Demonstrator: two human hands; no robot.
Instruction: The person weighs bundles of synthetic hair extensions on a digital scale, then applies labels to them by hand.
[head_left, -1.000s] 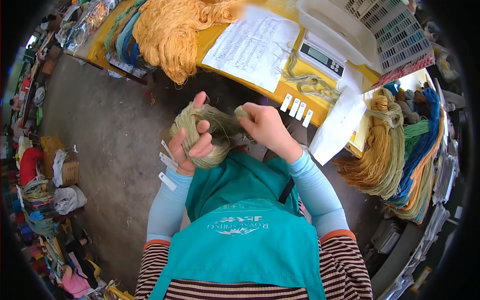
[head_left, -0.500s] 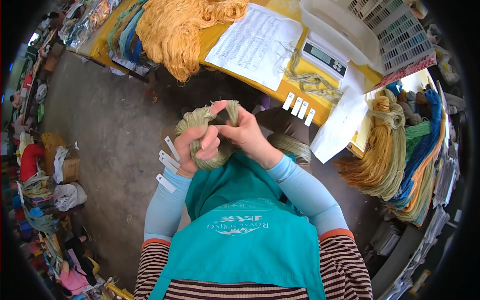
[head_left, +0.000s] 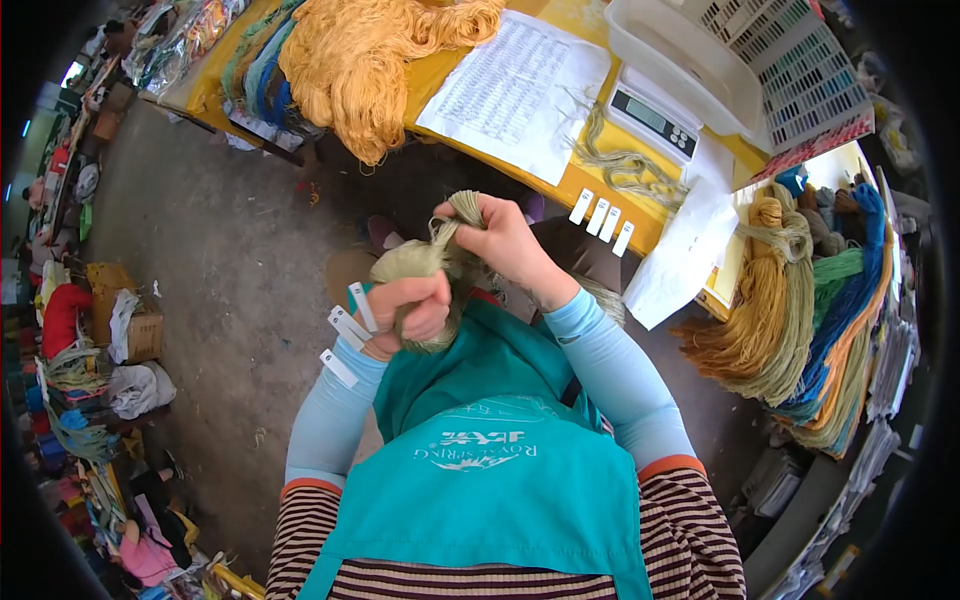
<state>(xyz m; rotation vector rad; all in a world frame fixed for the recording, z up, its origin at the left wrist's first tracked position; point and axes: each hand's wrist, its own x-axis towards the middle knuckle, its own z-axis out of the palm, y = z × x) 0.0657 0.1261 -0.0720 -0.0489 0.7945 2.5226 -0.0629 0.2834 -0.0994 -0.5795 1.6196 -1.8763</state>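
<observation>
Sage-green thread is centre stage here: a skein, bunched between two bare hands, up in the air above the apron, just short of the desk. And look at the line of it! The long axis slants across the view, from a rounded lower end at seven o'clock to a gathered, looped end pointing up to one o'clock.

Down at the fat end, the left hand has its fingers curled in, clamped on the skein, a little blurred. White tags fan out at that wrist, over the pale blue sleeve. The right hand comes in from four o'clock, thumb and fingers together, pinching the looped end.

Out on the yellow desk, a printed sheet lies at twelve o'clock, and a big heap of golden-orange yarn spills over the edge at eleven. Between one and two sits the digital scale, the clear plastic tub just beyond it, loose green strands nearer in. Four white labels line the desk edge, and over at three o'clock hang colourful skeins.
</observation>
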